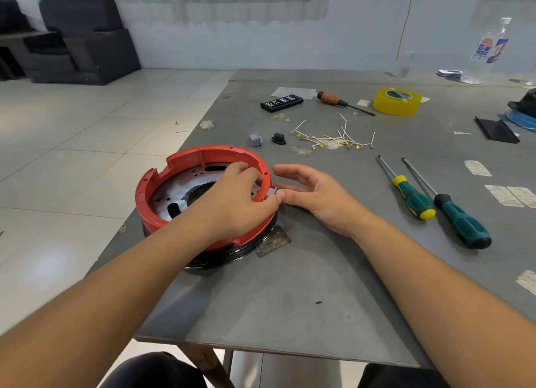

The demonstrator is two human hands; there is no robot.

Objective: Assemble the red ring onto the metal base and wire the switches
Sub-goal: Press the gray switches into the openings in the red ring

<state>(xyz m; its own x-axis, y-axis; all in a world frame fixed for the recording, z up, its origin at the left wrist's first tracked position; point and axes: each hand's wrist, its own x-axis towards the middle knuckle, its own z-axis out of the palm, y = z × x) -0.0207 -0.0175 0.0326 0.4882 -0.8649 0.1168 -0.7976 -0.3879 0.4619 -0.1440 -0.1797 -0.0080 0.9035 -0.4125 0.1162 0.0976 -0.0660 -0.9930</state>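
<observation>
The red ring (185, 159) sits on the round metal base (177, 193), near the table's left edge. My left hand (237, 202) grips the ring's right wall, fingers inside and thumb outside. A small grey switch (271, 192) sits in that wall at my thumb. My right hand (313, 196) lies just right of the ring with relaxed fingers, its thumb touching the grey switch. Further back lie a loose grey switch (255, 139), a black switch (278, 138) and a bundle of white wires (333, 138) with brass terminals.
Two green-handled screwdrivers (412, 196) (461, 219) lie at the right. At the back are a wooden-handled screwdriver (336, 101), a black bit case (281, 103), a yellow tape roll (396, 101) and a plastic bottle (487, 54). The grey table (304, 294) ends just left of the ring.
</observation>
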